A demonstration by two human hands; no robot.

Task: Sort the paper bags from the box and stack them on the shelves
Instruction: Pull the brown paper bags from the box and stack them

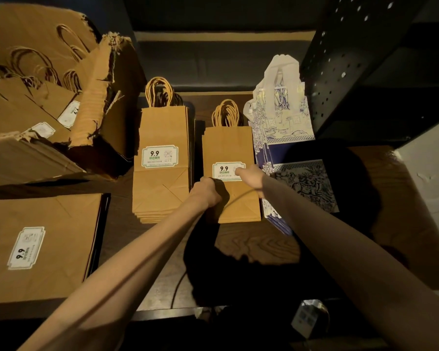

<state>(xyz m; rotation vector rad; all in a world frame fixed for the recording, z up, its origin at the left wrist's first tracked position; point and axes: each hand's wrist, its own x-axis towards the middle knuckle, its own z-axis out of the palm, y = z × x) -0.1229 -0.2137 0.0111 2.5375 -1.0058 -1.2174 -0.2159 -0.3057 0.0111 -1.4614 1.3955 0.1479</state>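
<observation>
Both hands rest on a flat stack of small brown kraft-paper bags (230,173) with twisted-cord handles, lying on the dark wood-grain shelf (251,244); left hand (209,191) curls over its left edge; right hand (250,173) presses its white label, fingers' pose unclear. Torn corrugated cardboard box (96,97) stands far left.

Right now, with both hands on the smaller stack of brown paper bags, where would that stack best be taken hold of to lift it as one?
Probably by its two long side edges, near the folded bottoms. The smaller stack lies flat, handles pointing away, so fingers can slide under from left and right. The left hand already curls at its left edge and the right hand rests on top. The blue-and-white bags crowd the right side.
</observation>
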